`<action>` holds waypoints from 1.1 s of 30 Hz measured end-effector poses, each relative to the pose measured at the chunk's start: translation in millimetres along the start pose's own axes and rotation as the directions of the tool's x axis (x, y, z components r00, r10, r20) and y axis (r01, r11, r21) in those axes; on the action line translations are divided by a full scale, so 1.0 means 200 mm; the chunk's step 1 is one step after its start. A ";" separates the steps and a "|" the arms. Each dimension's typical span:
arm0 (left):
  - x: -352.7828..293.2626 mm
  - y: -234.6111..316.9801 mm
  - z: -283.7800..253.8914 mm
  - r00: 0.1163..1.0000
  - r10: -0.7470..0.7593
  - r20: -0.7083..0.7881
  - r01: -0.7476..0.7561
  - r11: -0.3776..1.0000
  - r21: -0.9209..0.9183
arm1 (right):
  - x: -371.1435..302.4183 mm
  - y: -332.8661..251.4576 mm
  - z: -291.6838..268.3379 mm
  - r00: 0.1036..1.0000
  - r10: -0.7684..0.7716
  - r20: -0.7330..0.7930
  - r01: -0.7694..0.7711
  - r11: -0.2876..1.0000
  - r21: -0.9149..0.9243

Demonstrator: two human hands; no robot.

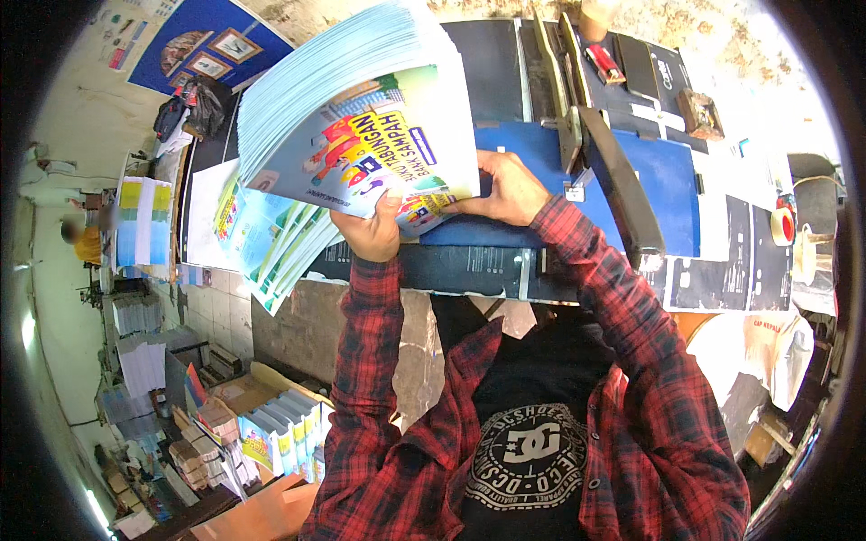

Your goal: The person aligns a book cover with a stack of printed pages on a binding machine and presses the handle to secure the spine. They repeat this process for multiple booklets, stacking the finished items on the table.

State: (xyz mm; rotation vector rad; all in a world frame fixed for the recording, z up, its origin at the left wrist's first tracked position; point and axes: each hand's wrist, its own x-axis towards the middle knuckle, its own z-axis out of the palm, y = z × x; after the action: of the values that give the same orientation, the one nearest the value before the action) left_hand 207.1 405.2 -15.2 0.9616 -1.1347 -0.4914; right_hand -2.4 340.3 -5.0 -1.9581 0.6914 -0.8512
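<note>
Booklet stack: bowed, 11 o'clock, in both hands
Left hand: grips its 6 o'clock edge
Right hand: grips its 4 o'clock corner
Dark bar: 2 o'clock, over blue board

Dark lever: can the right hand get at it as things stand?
Probably, if it lets go first: the right hand is gripping the booklets. The dark lever is close by, and the way over the blue board looks free.

A dark lever bars the right hand from bare blue board beyond.
</note>
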 end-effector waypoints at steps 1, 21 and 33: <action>-0.02 -0.03 -0.01 1.000 -0.023 0.020 0.022 1.000 0.014 | -0.01 0.02 -0.01 1.000 0.000 -0.006 0.000 1.000 -0.008; -0.22 -0.25 -0.06 0.980 -0.194 -0.036 0.187 0.971 -0.149 | -0.15 0.23 0.05 0.996 0.082 -0.036 -0.088 0.973 -0.213; -0.41 -0.23 -0.07 0.988 -0.152 0.013 0.151 0.988 0.031 | -0.26 0.10 0.30 0.941 0.170 -0.294 -0.129 0.980 0.154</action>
State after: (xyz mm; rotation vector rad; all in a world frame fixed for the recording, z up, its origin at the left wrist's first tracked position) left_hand 195.3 449.4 -98.6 1.0773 -1.0900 -0.6067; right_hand 9.7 398.3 -61.2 -1.6476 0.9272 -1.0889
